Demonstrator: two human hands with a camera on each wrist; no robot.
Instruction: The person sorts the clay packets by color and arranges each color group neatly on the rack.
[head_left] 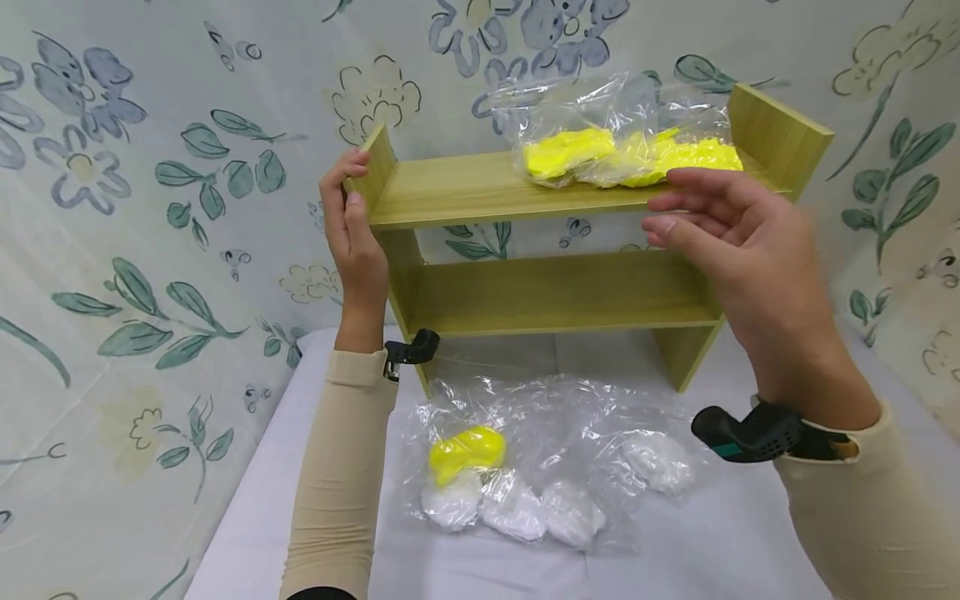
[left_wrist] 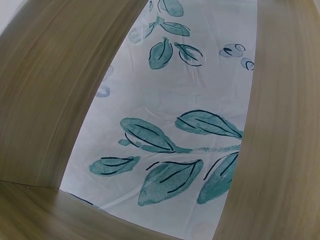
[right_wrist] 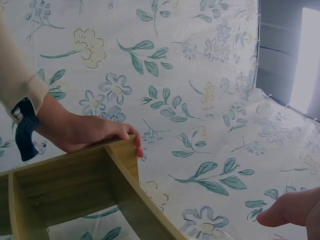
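A small wooden shelf unit (head_left: pixel 562 296) stands upright on the white-covered table. My left hand (head_left: pixel 354 237) grips the upper edge of its left side panel, fingers curled over the top; the right wrist view shows the same left hand (right_wrist: pixel 95 131) on that panel. In front of the top board's right end hovers my right hand (head_left: pixel 757 242), its fingers loosely bent, with nothing visible in it. Just behind those fingers, clear plastic bags with yellow contents (head_left: pixel 573 154) lie on the top board. The left wrist view shows only the unit's boards (left_wrist: pixel 65 90) and the cloth beyond.
On the table before the unit lie clear plastic bags holding a yellow lump (head_left: pixel 465 450) and several white lumps (head_left: pixel 513 508). Patterned cloth (head_left: pixel 187 250) hangs behind and beside the unit. A bright light panel (right_wrist: pixel 305 60) shows in the right wrist view.
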